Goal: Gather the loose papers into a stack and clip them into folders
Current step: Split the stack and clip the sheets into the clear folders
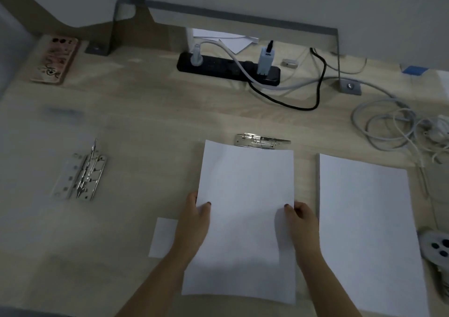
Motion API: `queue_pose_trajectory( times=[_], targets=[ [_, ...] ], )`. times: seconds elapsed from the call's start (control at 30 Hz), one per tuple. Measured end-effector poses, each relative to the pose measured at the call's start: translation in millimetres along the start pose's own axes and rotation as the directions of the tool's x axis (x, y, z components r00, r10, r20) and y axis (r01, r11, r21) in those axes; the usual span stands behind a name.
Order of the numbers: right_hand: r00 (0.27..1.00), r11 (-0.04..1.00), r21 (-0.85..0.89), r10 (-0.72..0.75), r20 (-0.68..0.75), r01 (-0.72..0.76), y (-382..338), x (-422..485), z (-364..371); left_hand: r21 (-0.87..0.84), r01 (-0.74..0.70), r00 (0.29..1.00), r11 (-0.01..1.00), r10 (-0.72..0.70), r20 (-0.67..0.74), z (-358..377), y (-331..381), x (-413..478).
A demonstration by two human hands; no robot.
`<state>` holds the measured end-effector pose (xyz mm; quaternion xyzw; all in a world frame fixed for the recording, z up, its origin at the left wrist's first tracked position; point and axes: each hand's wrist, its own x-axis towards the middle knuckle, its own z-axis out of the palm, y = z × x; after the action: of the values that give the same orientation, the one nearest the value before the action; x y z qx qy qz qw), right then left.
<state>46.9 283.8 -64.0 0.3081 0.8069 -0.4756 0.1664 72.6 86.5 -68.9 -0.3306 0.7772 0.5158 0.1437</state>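
Note:
I hold a white sheaf of paper (245,195) above the wooden desk with both hands. My left hand (195,222) grips its left edge, thumb on top. My right hand (302,217) grips its right edge the same way. To the right lies a thicker stack of white paper (364,224) flat on the desk. A small corner of another sheet (162,236) shows under my left forearm. A metal folder clip mechanism (262,141) lies just beyond the held paper's top edge. A second metal clip mechanism (81,173) lies at the left.
A black power strip (228,67) with plugs and cables sits at the back. Tangled white cables (398,127) lie at the right. A pink phone (57,59) rests at the back left. A grey object with dark holes (437,248) is at the right edge.

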Motion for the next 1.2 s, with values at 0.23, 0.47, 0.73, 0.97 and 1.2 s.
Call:
queue_pose_trajectory(
  times=[0.23,0.47,0.73,0.97,1.2],
  targets=[
    [0.997,0.999,0.039,-0.018,-0.07,0.021,-3,-3,5,0.299,-0.088,0.992,0.95,0.112,-0.062,-11,5,16],
    [0.998,0.989,0.146,0.016,-0.064,-0.007,-4,-10,4,0.314,-0.153,0.986,0.937,0.165,-0.012,-21,2,25],
    [0.992,0.997,0.083,0.017,-0.129,-0.006,-5,1,8,0.316,-0.07,0.994,0.946,0.094,-0.06,-12,11,35],
    [0.986,0.997,0.074,0.047,-0.158,-0.036,-6,12,8,0.368,-0.081,0.98,0.926,0.142,-0.141,-5,16,38],
    [0.982,0.989,0.13,0.097,-0.161,-0.077,-7,17,4,0.363,-0.056,0.986,0.93,0.108,-0.126,-5,16,43]
  ],
)
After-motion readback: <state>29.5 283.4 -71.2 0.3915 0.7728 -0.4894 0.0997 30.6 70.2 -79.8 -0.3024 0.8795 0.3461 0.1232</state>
